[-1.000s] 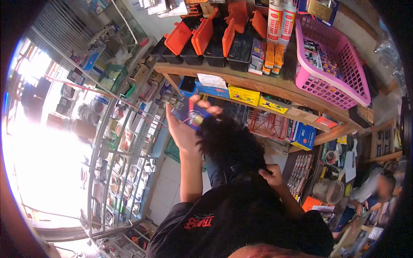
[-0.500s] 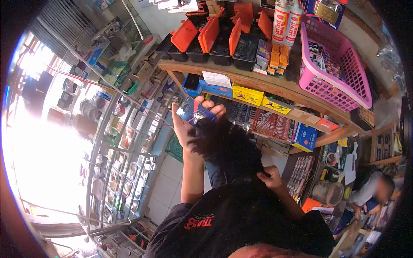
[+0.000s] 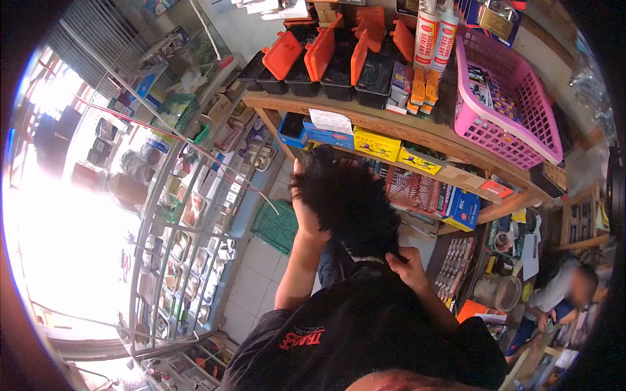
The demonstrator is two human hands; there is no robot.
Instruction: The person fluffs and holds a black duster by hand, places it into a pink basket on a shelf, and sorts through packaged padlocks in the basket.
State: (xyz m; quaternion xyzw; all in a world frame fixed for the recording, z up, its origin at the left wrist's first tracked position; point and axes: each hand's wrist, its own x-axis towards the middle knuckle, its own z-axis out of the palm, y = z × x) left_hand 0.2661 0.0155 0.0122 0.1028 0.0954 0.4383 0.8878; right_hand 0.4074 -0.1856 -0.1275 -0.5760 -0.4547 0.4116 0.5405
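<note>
A black, fluffy duster [image 3: 352, 202] fills the space in front of my chest. My right hand [image 3: 409, 267] is closed around its near end, the handle itself hidden. Behind the bristles on the left is my left hand [image 3: 309, 216], raised and half covered, with its fingers mostly out of sight. The blue packet that lay in this palm half a second ago is hidden behind the bristles.
A wooden shelf [image 3: 274, 101] ahead carries black bins with orange lids [image 3: 282, 55], silicone sealant tubes [image 3: 427, 36] and a pink basket [image 3: 515, 133]. Glass shelving [image 3: 147, 260] stands left, a green mesh basket [image 3: 274, 228] low beside it. Another person [image 3: 554, 303] is at right.
The duster has moved up and forward over the blue packet, covering it. My left hand has shifted right and turned, its fingers now behind the bristles. My right hand has barely moved.
</note>
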